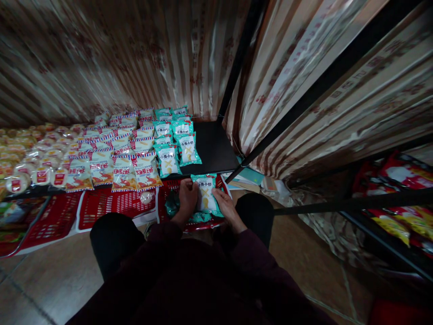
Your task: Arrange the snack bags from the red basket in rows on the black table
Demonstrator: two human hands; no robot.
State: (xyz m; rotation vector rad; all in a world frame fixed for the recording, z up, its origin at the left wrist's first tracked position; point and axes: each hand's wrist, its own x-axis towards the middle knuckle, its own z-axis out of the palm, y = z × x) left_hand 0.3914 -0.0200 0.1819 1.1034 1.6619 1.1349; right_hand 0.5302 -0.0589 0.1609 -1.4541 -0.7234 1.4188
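Between my hands, above a red basket (163, 205), is a teal and white snack bag (204, 195), held upright with its printed front toward me. My right hand (227, 206) grips its right edge, thumb across the front. The curled fingers of my left hand (188, 198) are closed at its left edge. More teal bags lie low in the basket under my hands, partly hidden. Just beyond, two columns of matching teal snack bags (168, 161) stand on a black shelf (214, 146).
Left of the teal bags stand rows of white, red and blue snack bags (123, 174), then round wrapped snacks (42, 175). Red baskets (98, 208) sit below the shelf. A black metal post (287, 119) slants up at right. Red and yellow packets (406, 180) lie on another shelf.
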